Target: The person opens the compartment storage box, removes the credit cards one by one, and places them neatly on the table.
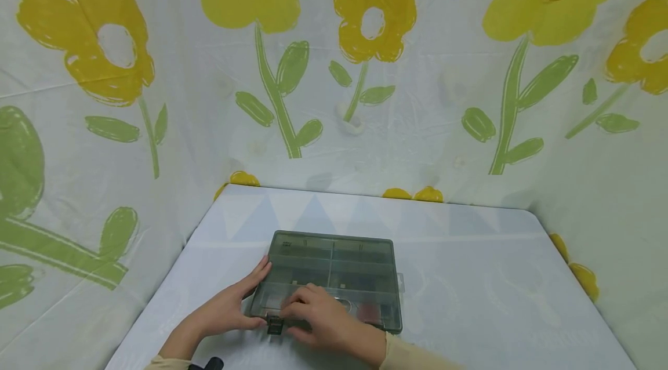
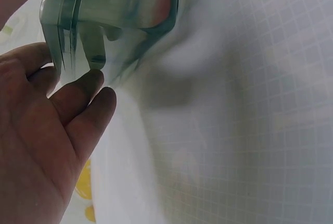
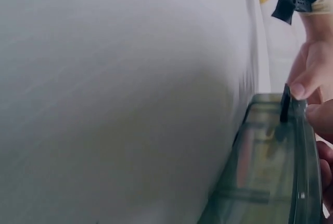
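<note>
A translucent green storage box [image 1: 360, 263] with inner dividers lies on the table, its lid down. At its front edge, near the left corner, a dark latch [image 1: 275, 325] sticks outward. My left hand [image 1: 221, 309] holds the box's left end, fingers along the side and thumb beside the latch. In the left wrist view, some of its fingertips [image 2: 106, 96] reach under the box's edge. My right hand [image 1: 329, 318] lies over the front of the lid with bent fingers, its thumb [image 3: 320, 117] at the rim near the latch. Reddish contents [image 1: 369, 312] show through the lid.
The pale table [image 1: 480, 277] extends to the right of and behind the box. A flower-printed cloth [image 1: 417, 115] hangs around its back and sides. A black strap piece [image 1: 213, 363] is at my left wrist. A small clear tab [image 1: 400, 282] projects from the box's right side.
</note>
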The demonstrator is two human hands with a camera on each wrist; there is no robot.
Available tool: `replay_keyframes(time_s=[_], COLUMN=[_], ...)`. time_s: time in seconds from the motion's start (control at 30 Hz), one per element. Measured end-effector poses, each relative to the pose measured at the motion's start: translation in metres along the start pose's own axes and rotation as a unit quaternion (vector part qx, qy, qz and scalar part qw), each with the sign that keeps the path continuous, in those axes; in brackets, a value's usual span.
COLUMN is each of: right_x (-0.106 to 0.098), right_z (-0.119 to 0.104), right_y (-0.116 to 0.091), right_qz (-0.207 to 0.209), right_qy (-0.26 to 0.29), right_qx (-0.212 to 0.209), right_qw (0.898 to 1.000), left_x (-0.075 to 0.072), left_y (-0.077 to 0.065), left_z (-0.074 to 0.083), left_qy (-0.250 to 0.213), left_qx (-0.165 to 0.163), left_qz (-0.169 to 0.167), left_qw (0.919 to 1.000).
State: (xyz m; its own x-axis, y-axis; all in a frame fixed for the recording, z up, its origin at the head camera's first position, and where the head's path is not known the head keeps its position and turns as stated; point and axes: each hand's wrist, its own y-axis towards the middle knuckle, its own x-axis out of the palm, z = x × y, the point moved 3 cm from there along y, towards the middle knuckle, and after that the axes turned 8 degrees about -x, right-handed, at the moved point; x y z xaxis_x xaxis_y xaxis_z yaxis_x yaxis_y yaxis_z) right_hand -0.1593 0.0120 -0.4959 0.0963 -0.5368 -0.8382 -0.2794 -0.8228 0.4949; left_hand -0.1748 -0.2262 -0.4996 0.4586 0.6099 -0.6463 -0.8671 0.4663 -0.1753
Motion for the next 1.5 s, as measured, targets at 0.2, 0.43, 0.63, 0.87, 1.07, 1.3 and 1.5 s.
replay_keyframes(time_s=[0.2, 0.43, 0.63, 0.87, 1.07, 1.3, 1.5], right_x=[-0.01, -0.02, -0.026, -0.034, -0.042, -0.055, -0.066], right_z=[0.005, 0.007, 0.01, 0.013, 0.016, 0.017, 0.02], right_y=[-0.012, -0.024, -0.034, -0.049, -0.062, -0.077, -0.09], right_qz=[-0.02, -0.029, -0.029, -0.011, 0.0, 0.016, 0.003], right_qy=[0.02, 0.003, -0.005, -0.006, -0.003, -0.01, -0.018], right_qx=[0.03, 0.052, 0.066, 0.077, 0.09, 0.122, 0.164], right_qw=[0.999, 0.998, 0.997, 0.997, 0.996, 0.992, 0.986], left_x=[-0.001, -0.001, 0.0, 0.001, 0.0, 0.001, 0.001], left_y=[-0.002, -0.002, 0.0, 0.0, 0.0, 0.0, 0.001], left_z=[0.001, 0.003, 0.002, 0.0, 0.0, 0.002, 0.002], left_qy=[-0.002, 0.001, 0.011, 0.017, 0.014, 0.015, 0.01], left_qx=[0.001, -0.001, -0.002, -0.001, -0.002, -0.006, -0.003], left_qz=[0.0, 0.003, 0.008, 0.003, 0.001, 0.002, 0.0], left_qw=[1.0, 1.0, 0.9999, 0.9998, 0.9999, 0.9999, 0.9999])
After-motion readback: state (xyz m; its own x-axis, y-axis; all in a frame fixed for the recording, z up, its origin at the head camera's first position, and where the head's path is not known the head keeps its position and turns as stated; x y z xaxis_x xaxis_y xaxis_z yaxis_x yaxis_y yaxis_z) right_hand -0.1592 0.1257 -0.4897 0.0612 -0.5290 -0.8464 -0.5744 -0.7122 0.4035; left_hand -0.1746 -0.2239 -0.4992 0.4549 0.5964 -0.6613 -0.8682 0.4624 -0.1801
